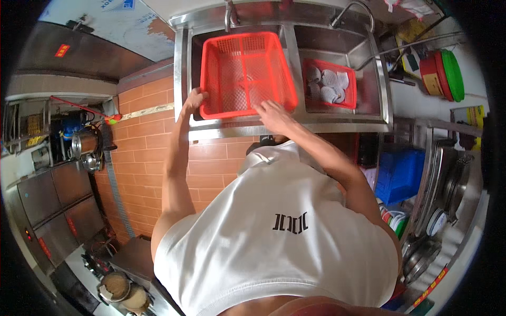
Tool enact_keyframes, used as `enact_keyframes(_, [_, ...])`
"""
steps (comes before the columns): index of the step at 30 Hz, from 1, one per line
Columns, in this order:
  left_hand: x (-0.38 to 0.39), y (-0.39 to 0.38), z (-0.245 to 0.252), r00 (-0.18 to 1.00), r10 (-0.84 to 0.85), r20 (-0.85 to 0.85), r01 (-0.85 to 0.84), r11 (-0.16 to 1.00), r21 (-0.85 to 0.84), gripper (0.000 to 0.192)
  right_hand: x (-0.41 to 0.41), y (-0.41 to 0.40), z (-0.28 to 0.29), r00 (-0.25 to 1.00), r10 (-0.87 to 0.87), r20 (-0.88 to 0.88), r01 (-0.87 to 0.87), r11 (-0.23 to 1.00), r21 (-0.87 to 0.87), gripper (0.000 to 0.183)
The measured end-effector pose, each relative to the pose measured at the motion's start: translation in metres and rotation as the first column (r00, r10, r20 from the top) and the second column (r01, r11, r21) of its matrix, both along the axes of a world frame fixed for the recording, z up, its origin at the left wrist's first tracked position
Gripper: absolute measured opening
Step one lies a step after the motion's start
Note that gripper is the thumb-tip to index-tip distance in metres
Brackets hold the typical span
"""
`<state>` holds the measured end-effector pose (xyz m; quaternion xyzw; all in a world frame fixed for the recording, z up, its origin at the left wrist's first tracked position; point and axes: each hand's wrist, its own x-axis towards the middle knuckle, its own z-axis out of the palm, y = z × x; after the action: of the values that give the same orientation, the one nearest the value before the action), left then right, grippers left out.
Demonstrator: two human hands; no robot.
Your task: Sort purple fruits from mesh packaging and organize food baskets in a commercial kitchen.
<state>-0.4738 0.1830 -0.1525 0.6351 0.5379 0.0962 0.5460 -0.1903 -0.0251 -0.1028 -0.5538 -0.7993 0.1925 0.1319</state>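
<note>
A large red plastic basket (247, 73) sits tilted in the left basin of a steel double sink (294, 71); no contents show in it. My left hand (195, 98) grips its left rim near the front corner. My right hand (272, 114) lies at the basket's front rim, fingers partly over the edge; whether they close on it is unclear. A smaller red basket (350, 100) in the right basin holds several pale ribbed pieces (334, 79). Curved metal faucets (228, 17) stand behind the basins.
Right of the sink are a red bucket (435, 75) with a green rim and a blue plastic crate (399, 173) on shelving. Steel cabinets (55, 197) and hanging pots (85, 144) line the left. Orange tiled floor (138, 158) lies between.
</note>
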Motion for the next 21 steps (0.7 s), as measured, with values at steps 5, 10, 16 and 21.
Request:
enact_keyframes(5, [0.039,0.022,-0.041,0.991,-0.132,0.016,0.130,0.990,0.054,0.028,0.054,-0.046,0.037,0.949,-0.316,-0.011,0.316,0.949,-0.008,0.039])
enact_keyframes(10, [0.000,0.031,-0.153,0.984,-0.130,0.121,0.112,0.983,0.145,0.030,0.087,-0.096,0.062,0.864,-0.502,0.019,0.502,0.865,0.003,0.037])
enact_keyframes(16, [0.024,0.028,-0.204,0.994,0.039,0.100,-0.025,0.991,-0.135,0.024,0.114,-0.151,0.075,0.702,-0.699,0.136,0.710,0.703,-0.050,0.035])
enact_keyframes(21, [0.038,0.027,-0.229,0.950,-0.241,-0.198,0.241,0.970,-0.028,0.026,0.130,-0.172,0.081,0.671,-0.732,0.117,0.740,0.670,-0.054,0.035])
